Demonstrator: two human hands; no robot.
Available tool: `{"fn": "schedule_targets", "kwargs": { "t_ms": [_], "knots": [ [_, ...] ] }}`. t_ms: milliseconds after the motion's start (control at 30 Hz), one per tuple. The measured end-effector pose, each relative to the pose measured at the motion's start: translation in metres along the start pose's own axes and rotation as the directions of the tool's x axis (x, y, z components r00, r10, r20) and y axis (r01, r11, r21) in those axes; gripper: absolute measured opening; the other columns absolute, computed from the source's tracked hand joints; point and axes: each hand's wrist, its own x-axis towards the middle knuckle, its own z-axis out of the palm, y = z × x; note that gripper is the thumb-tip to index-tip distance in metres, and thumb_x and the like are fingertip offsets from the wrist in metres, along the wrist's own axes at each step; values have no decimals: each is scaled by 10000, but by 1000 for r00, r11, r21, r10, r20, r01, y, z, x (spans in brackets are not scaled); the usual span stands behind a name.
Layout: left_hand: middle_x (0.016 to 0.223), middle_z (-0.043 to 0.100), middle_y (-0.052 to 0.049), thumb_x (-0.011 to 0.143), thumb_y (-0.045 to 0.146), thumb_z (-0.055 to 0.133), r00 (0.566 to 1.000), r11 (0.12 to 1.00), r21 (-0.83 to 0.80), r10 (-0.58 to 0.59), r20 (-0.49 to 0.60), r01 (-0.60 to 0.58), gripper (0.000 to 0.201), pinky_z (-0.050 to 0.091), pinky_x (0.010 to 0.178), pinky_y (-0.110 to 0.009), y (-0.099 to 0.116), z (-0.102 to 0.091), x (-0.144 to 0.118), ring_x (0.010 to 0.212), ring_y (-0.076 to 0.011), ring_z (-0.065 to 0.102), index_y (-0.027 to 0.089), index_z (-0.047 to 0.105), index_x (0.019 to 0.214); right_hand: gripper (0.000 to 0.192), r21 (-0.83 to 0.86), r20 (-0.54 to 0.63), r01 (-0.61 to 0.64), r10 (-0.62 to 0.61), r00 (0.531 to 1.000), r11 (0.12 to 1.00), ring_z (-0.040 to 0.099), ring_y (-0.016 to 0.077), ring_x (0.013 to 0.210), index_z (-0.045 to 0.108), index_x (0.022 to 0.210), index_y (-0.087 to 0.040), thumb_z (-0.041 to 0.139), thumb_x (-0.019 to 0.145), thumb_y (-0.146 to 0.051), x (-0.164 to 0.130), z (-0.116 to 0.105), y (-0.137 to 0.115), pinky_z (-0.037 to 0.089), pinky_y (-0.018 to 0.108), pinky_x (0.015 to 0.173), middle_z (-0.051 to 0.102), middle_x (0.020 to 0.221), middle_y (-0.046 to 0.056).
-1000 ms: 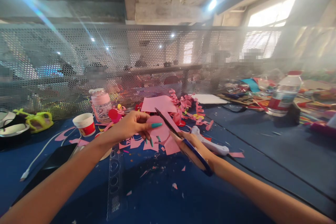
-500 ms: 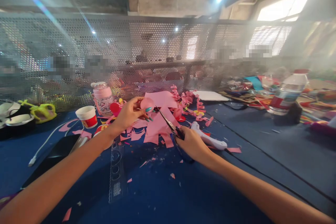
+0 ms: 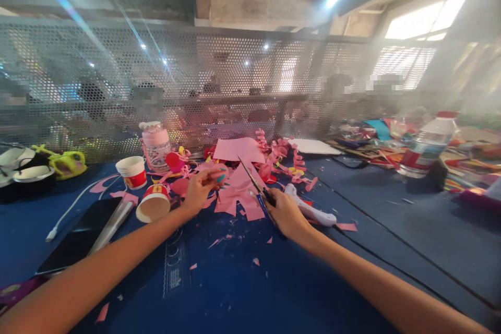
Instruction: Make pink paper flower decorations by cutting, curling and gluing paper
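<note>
Between the fingertips of my left hand [image 3: 200, 188] is a small pink paper piece [image 3: 219, 174], partly covered by the fingers. My right hand [image 3: 287, 214] grips a pair of scissors [image 3: 250, 177] by the handles, the blades pointing away and to the left. The scissors are apart from the piece in my left hand. Below and behind them lie pink paper sheets [image 3: 240, 193], a further pink sheet [image 3: 239, 150] and curled pink paper strips [image 3: 277, 151]. A white glue gun [image 3: 313, 209] rests beside my right hand.
Left of my left hand are a tipped paper cup [image 3: 153, 203], an upright cup [image 3: 131, 171], a pink-topped bottle [image 3: 155, 146] and a phone [image 3: 78, 235]. A clear stencil ruler [image 3: 174, 271] lies in front. A water bottle [image 3: 428, 143] stands right; a perforated screen [image 3: 235, 73] runs behind.
My left hand has moved left and down with the pink paper piece, away from the scissors. My right hand stays nearly in place, the scissors tilted slightly more upward.
</note>
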Motion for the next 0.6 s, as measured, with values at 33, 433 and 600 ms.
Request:
{"fn": "schedule_targets", "kwargs": {
  "t_ms": [33,433,600],
  "knots": [
    [908,713,-78,615,354,732,1000,1000,3,-1,-10,1,397,556,699,-319,-3,-1,-1,766,-209,684,133,650,935,197,1,6,3,-3,1000,1000,564,205,687,518,728,-157,442,844,-298,0,1,0,327,269,590,631,731,86],
    [1015,692,-128,563,280,774,996,998,-42,38,-83,-41,488,530,828,-381,-17,-5,3,934,-252,654,118,643,1003,190,21,-54,-21,22,998,1000,554,179,622,529,709,-158,481,789,-323,-1,14,-4,327,254,541,624,670,65],
    [1136,648,-107,666,302,708,985,994,7,112,-130,-112,393,487,904,-380,-9,-8,3,1024,-248,620,162,655,1030,193,33,-40,-58,59,997,998,545,150,550,543,662,-154,516,750,-323,4,21,-16,327,231,479,621,608,39]
  ]
}}
